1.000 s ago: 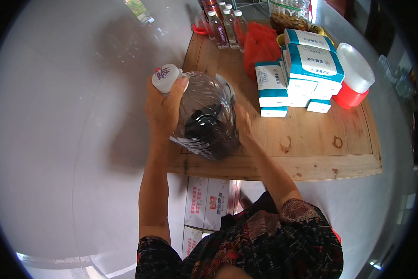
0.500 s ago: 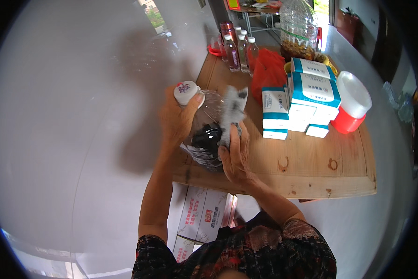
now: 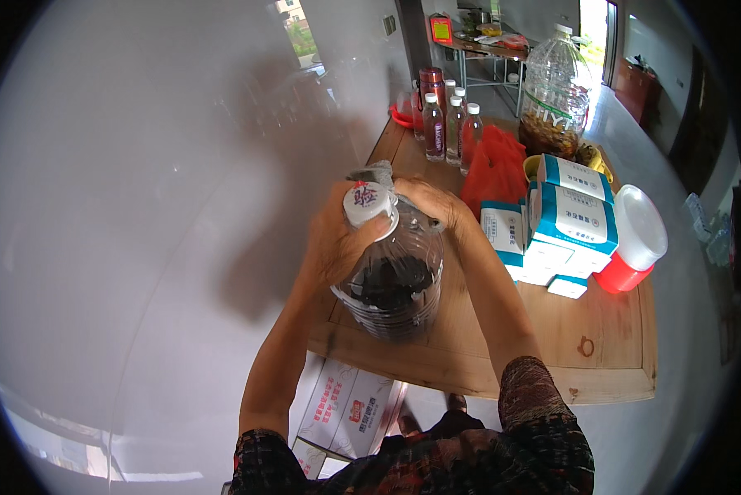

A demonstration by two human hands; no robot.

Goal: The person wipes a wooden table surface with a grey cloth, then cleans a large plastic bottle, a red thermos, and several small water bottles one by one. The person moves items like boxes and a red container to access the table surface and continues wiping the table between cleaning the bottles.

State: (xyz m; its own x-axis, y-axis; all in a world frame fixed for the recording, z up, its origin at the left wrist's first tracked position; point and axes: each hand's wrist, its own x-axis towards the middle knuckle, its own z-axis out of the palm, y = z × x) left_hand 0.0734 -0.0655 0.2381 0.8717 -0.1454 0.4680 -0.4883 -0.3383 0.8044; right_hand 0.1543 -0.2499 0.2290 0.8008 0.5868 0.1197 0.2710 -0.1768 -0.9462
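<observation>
A large clear plastic jug [image 3: 420, 247] with dark contents stands on the near left part of the wooden table [image 3: 502, 338]. Its white screw cap [image 3: 366, 202] faces up toward me. Wrapped around the cap and neck, my left hand [image 3: 333, 239] grips the jug, with the thumb on the cap's near edge. My right hand [image 3: 428, 198] reaches behind the jug's neck and presses a grey cloth [image 3: 377, 172] against the far side. Part of the cloth and the right fingertips are hidden behind the jug and cap.
Right of the jug are stacked white-and-teal boxes [image 3: 573, 214], a red bag [image 3: 494, 169] and a red tub with a white lid [image 3: 622, 272]. Small bottles [image 3: 434, 132] and another big jug [image 3: 552, 99] stand farther back. Cartons [image 3: 354, 404] lie below the table's near edge.
My right hand has carried the cloth from the jug's right side to the far side behind its neck. My left hand keeps its hold on the capped neck. The view has shifted.
</observation>
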